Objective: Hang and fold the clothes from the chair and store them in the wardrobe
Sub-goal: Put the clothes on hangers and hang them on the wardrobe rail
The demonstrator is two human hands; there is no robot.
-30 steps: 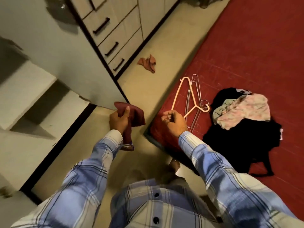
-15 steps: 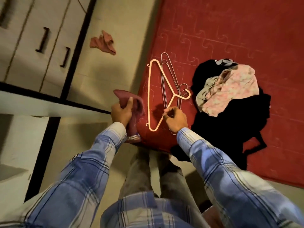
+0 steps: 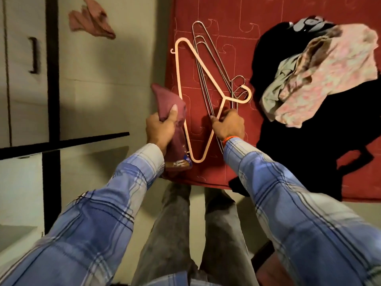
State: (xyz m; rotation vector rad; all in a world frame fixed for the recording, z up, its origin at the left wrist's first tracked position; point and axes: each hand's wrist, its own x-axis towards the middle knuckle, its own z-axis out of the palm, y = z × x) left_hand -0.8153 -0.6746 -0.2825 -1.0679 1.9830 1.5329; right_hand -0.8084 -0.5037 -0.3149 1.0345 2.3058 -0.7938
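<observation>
- A person in a blue plaid shirt stands at the edge of a red mat [image 3: 288, 21], seen from a head-worn camera looking down past grey trousers.
- The left hand [image 3: 159, 126] is clenched around a folded maroon garment [image 3: 169, 102], thumb pressed flat on the cloth; the garment's lower end, with a printed band, hangs below the wrist, over the mat's near-left edge.
- The right hand [image 3: 227, 123] reaches down onto a bundle of hangers lying on the mat, its fingers curled round the thin metal hangers [image 3: 208, 65] where they cross the arm of a pink plastic hanger [image 3: 181, 96]; whether the plastic one is also in the grasp cannot be told.
- The pink hanger lies flat with its hook [image 3: 244, 96] pointing toward the clothes, the metal hangers' hooks bunched just beside it.
- To the right of the hangers, a heap of clothes waits on the mat: a pink floral garment [image 3: 334, 73] lies crumpled on top of a black garment [image 3: 309, 145] spread wide beneath it.
- A small reddish cloth [image 3: 90, 20] lies on the pale floor [image 3: 115, 65], well apart from the mat.
- At left stands the wardrobe [image 3: 20, 89], with a dark handle [image 3: 34, 55] on its pale front.
</observation>
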